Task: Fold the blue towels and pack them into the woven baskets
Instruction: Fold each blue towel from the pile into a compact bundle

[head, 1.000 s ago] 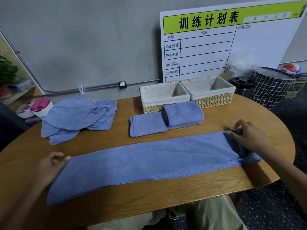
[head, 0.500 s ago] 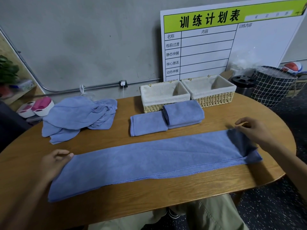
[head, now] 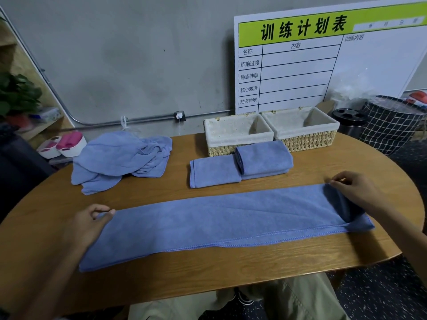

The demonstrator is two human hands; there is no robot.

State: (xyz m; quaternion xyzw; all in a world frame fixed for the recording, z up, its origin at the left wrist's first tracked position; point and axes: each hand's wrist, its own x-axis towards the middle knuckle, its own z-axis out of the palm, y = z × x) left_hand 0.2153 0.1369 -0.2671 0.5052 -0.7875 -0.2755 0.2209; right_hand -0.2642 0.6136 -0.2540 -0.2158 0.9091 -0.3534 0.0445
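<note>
A long blue towel, folded into a strip, lies flat across the wooden table. My left hand pinches its far left corner between thumb and forefinger. My right hand pinches the far right corner, with the wrist over the towel's right end. Behind the strip lie two folded blue towels, one flat and one thicker, just in front of the baskets. Both woven baskets, left and right, have cloth liners and hold nothing. A heap of unfolded blue towels sits at the back left.
A white schedule board leans on the wall behind the baskets. A black checked hamper and a black bin stand off the table's right end. A pink-and-white object and a plant are at the left.
My right hand has come off the towel's right end and moved to its far right corner. My left hand shifted slightly to the far left corner. The strip lies flatter.
</note>
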